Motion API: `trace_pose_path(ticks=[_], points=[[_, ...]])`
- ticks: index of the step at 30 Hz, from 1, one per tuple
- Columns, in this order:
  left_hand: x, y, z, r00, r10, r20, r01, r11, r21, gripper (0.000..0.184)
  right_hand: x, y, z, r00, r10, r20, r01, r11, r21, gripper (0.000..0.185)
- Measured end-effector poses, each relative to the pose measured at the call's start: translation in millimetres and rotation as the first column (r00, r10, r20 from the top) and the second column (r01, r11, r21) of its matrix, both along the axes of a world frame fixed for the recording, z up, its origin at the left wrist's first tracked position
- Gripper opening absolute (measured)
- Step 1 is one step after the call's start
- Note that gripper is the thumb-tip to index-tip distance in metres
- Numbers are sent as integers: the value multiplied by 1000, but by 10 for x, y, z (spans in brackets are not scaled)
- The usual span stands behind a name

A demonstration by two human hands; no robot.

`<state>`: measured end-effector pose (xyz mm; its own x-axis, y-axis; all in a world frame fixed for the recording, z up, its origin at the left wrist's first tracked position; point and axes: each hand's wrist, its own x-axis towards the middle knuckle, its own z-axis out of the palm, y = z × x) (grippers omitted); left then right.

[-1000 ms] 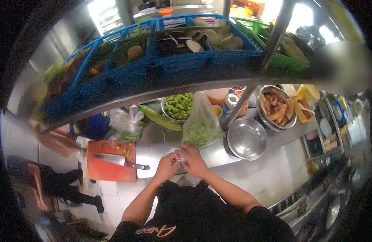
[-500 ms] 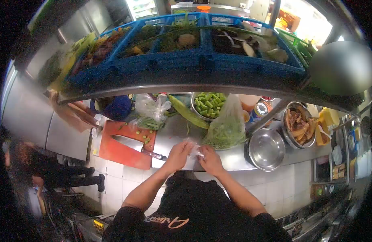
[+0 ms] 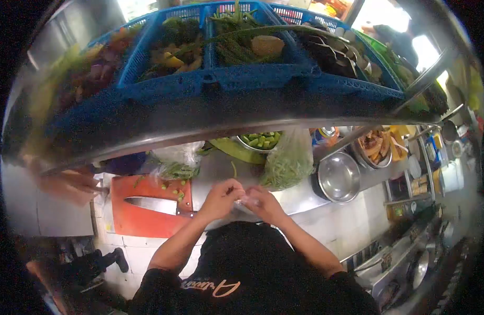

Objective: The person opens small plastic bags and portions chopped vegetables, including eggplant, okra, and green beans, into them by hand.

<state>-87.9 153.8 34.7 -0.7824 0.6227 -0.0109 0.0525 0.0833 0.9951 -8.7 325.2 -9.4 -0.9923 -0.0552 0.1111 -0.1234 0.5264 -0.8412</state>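
Note:
My left hand (image 3: 221,199) and my right hand (image 3: 264,205) meet in front of my body at the counter's near edge. Between their pinched fingers is a small crumpled piece of clear plastic (image 3: 246,199), which looks like a thin bag; its far side is hidden. Just beyond the right hand stands a clear bag of cut greens (image 3: 289,165). To the left, a knife (image 3: 152,205) lies on an orange cutting board (image 3: 147,227) with a few green slices (image 3: 180,195).
A steel bowl (image 3: 338,177) stands right of the bagged greens, near a bowl of browned meat pieces (image 3: 376,146). Behind sit a bowl of chopped green vegetables (image 3: 260,140) and another plastic bag (image 3: 176,157). A metal shelf with blue vegetable crates (image 3: 210,79) overhangs the counter.
My view has turned and shifted, so the shelf covers more of the counter. Both hands stay together at the plastic, with the fingers slightly repositioned.

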Motion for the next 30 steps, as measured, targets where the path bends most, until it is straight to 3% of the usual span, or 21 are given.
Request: trace_pose_path(ticks=[2,4,5,8,9,12,14,15,16,17,18,19,22,24,25,27,28,30], points=[[-36,-48,86,986,70,153,-81,994,69,5,57,-59,155,994,-66,92,68,997,-22,22],[-201,-91,108,964,133,231,-153,986,70,7,17,-6,219,998,-16,53,15,1000,18,24],[-288,-94,112,924,254,286,-270,963,15,10,9,19,238,999,13,35,-14,999,32,25],[-491,-182,-156,863,203,463,-361,888,283,9,57,86,271,972,-21,235,36,998,-59,41],[-469,-170,-164,848,283,448,-406,890,207,9,61,98,232,973,-4,229,5,1000,-5,41],[-484,-203,-190,783,288,551,-494,827,270,6,65,92,173,963,84,256,-141,967,212,38],[-453,-235,65,882,471,29,-472,881,38,2,128,43,95,969,133,210,-198,925,325,29],[-440,-240,159,866,444,230,-486,854,183,5,162,9,74,970,145,195,-212,898,387,25],[-427,-243,253,819,381,430,-534,781,325,8,118,-103,256,922,4,388,-141,935,324,26],[-414,-245,348,748,293,596,-603,676,425,12,120,-101,332,950,71,304,-183,915,359,27],[-456,-286,290,817,160,554,-529,589,611,9,139,-81,363,964,147,222,-227,889,397,28],[-627,-497,58,908,195,371,-394,698,598,12,161,-61,332,966,130,225,-197,930,310,28],[-500,-298,340,842,110,528,-482,593,645,16,236,25,5,970,118,213,-126,992,24,28],[-332,-187,399,939,330,100,-344,886,311,29,296,75,-269,973,148,177,-116,977,-180,28],[-128,36,510,952,303,-48,-280,923,265,31,306,104,-188,978,164,130,-119,947,-300,32],[59,145,554,987,90,-132,-107,986,-126,33,356,170,11,976,161,146,-140,980,-143,32],[127,118,539,998,-52,-18,39,900,-435,33,383,189,128,975,162,154,-153,986,-64,33],[352,264,366,999,50,-21,-54,971,-234,26,425,131,428,997,63,-44,-65,997,-35,32]])
